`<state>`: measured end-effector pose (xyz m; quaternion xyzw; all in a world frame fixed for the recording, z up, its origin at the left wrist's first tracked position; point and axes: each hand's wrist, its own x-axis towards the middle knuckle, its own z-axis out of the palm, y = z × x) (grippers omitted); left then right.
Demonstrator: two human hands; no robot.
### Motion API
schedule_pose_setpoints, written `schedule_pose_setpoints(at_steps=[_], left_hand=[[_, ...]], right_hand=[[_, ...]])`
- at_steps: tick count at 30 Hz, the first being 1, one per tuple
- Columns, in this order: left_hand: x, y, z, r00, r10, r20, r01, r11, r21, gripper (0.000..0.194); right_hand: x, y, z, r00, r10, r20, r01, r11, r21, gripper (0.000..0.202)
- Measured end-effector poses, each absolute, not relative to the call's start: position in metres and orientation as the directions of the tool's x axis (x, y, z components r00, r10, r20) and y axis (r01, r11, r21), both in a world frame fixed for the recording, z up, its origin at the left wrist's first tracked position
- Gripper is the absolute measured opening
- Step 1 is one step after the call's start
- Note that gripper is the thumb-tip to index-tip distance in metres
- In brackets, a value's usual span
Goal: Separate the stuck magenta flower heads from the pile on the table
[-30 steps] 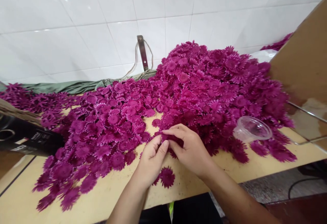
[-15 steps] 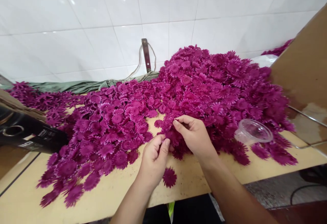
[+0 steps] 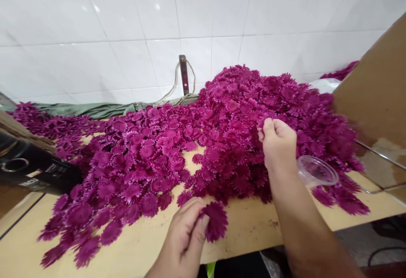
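Left hand (image 3: 187, 231): thumb and finger clamped on magenta flower (image 3: 217, 221), over table (image 3: 250, 231) near edge
Right hand (image 3: 278, 140): fingertips together, at big flower pile (image 3: 250, 108); contents hidden, can't tell
Clear cup (image 3: 318, 170): beside right forearm, against pile

A black printed box (image 3: 38, 166) leans at the left; green cloth (image 3: 91, 109) lies along the white tiled wall (image 3: 127, 66), below a metal bracket (image 3: 184, 75) looped with cord (image 3: 175, 79).

Table (image 3: 247, 223): pale top, magenta flowers (image 3: 228, 134) piled over it, green cloth (image 3: 85, 109) along back, clear cup (image 3: 318, 171) among flowers, right side.
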<state>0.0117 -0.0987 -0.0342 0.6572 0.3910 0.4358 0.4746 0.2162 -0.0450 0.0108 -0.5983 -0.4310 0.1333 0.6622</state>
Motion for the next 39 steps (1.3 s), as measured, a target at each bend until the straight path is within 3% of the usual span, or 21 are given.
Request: schedule_pose_setpoints(at_steps=[3, 6, 10, 14, 21, 26, 29, 34, 39], left_hand=[[0.009, -0.087, -0.032, 0.279, 0.955, 0.098, 0.025, -0.109, 0.994, 0.015], [0.016, -0.073, -0.027, 0.267, 0.962, 0.063, -0.056, -0.049, 0.997, 0.013], [0.026, -0.071, -0.028, 0.321, 0.947, -0.007, -0.162, 0.062, 0.985, 0.020], [0.033, -0.074, -0.031, 0.281, 0.959, -0.041, -0.256, 0.116, 0.960, 0.023], [0.043, -0.067, -0.022, 0.217, 0.976, -0.024, -0.260, 0.082, 0.962, 0.024], [0.043, -0.065, -0.023, 0.234, 0.959, -0.158, -0.327, 0.231, 0.916, 0.021], [0.044, -0.062, -0.024, 0.198, 0.978, -0.062, -0.245, 0.111, 0.963, 0.020], [0.052, -0.055, -0.021, 0.200, 0.966, 0.161, -0.030, -0.158, 0.987, 0.018], [0.057, -0.050, -0.017, 0.267, 0.955, 0.129, 0.089, -0.158, 0.983, 0.014]], right_hand=[[0.214, -0.051, 0.009, 0.446, 0.864, 0.233, 0.017, 0.252, -0.968, 0.027], [0.193, -0.063, 0.001, 0.161, 0.987, -0.031, -0.404, 0.037, -0.914, 0.032], [0.177, -0.074, -0.012, 0.004, 0.977, -0.212, -0.601, -0.167, -0.782, 0.034], [0.178, -0.074, -0.018, 0.037, 0.974, -0.224, -0.569, -0.163, -0.806, 0.033], [0.172, -0.072, -0.024, 0.133, 0.967, -0.219, -0.478, -0.131, -0.869, 0.033], [0.172, -0.072, -0.027, 0.134, 0.971, -0.198, -0.459, -0.116, -0.881, 0.032], [0.173, -0.071, -0.031, 0.163, 0.974, -0.156, -0.362, -0.089, -0.928, 0.034], [0.171, -0.071, -0.031, 0.238, 0.971, 0.032, 0.024, 0.027, -0.999, 0.042], [0.171, -0.070, -0.029, 0.224, 0.974, 0.018, 0.024, 0.013, -1.000, 0.047]])
